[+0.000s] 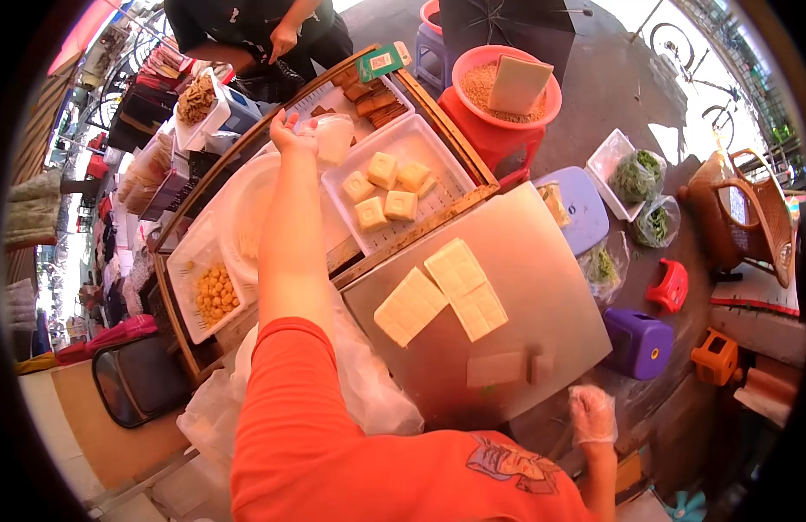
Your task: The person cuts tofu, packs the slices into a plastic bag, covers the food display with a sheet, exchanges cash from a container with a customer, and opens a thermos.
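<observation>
So, our nearest thing is the clear plastic tub [335, 139] at 11 o'clock, sitting among the trays with our left hand [294, 135] right beside it. Our fingers are apart and the palm is partly turned up; we can't tell if skin meets tub. Our right hand [592, 413], in a thin clear glove, hangs off the board's edge at 4 o'clock with curled fingers, and we can't tell whether it's closed on anything.

Tip for a long reach like this: we'd keep the forearm high so the sleeve doesn't drag over food, support the tub low down rather than squeezing its rim, and save the gloved hand for food, since the reaching one looks bare.

Around the tub, there's a white tray [459, 161] of pale, puffy blocks [400, 205] near 12, brown slabs [379, 106] just past it, and yellow balls [216, 296] in a tray at 9. The metal board [559, 261] is smooth and shiny, so we'd expect wet stuff to slide. Scored pale slabs [466, 289] lie on it, near the middle of our view.

Further out, a red bowl [552, 97] of grains or beans is at 1, bagged greens [638, 177] at 2, a brown woven chair [754, 213] at 3 and a purple stool [638, 344] nearer 4. Someone in a dark top [238, 22] stands across from us at 11.
</observation>
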`<state>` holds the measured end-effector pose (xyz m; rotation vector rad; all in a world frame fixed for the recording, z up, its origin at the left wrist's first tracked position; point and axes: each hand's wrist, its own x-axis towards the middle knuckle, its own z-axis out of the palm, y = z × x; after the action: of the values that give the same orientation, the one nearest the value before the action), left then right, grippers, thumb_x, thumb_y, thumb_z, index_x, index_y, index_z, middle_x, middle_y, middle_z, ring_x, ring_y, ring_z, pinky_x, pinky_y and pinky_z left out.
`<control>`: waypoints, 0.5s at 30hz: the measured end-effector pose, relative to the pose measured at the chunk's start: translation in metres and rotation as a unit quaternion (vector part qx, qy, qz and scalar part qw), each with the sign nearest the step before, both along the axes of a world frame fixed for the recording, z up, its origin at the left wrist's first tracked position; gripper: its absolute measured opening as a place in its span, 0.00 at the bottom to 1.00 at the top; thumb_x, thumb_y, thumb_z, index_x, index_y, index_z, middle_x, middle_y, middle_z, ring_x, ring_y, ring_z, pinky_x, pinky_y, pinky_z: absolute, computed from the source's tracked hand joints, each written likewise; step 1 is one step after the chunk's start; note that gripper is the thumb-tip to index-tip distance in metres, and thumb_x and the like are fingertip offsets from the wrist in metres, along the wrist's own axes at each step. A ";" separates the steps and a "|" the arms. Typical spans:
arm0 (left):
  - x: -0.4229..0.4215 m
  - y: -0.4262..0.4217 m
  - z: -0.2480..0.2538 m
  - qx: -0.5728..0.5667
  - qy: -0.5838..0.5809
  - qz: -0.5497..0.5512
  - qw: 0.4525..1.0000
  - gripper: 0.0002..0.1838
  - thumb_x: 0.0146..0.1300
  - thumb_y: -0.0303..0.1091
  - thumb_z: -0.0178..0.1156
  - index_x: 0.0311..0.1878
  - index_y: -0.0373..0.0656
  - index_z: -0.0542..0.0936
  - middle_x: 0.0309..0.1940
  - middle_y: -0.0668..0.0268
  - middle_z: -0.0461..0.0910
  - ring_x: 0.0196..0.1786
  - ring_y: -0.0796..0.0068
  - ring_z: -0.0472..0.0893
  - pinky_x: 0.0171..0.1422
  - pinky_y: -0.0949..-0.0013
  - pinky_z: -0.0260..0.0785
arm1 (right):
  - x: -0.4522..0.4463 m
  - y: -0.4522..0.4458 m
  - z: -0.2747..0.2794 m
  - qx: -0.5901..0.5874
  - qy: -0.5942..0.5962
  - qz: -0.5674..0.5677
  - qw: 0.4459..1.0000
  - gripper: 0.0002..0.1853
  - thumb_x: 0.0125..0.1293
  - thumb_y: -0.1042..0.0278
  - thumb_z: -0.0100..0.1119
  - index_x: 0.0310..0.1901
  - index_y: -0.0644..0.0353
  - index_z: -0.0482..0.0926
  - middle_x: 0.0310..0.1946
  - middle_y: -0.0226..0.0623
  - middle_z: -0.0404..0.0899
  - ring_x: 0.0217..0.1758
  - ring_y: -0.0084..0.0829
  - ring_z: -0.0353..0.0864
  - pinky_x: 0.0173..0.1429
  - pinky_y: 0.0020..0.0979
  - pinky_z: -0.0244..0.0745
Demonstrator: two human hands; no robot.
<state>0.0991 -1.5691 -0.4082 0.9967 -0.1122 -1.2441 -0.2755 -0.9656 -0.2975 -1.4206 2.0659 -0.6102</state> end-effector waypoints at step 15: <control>0.007 0.042 -0.002 0.109 -0.159 -0.173 0.966 0.38 0.53 0.51 0.62 0.64 0.38 0.65 0.71 0.44 0.50 0.75 0.53 0.47 0.75 0.55 0.38 | 0.027 -0.051 -0.013 -0.002 -0.008 0.107 0.994 0.05 0.56 0.74 0.61 0.35 0.60 0.78 0.30 0.43 0.79 0.33 0.46 0.78 0.38 0.40 0.72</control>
<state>0.1058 -1.5269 -0.4099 1.4081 -0.4213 -1.4242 -0.2481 -1.0167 -0.3105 -1.6071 1.8694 -0.5346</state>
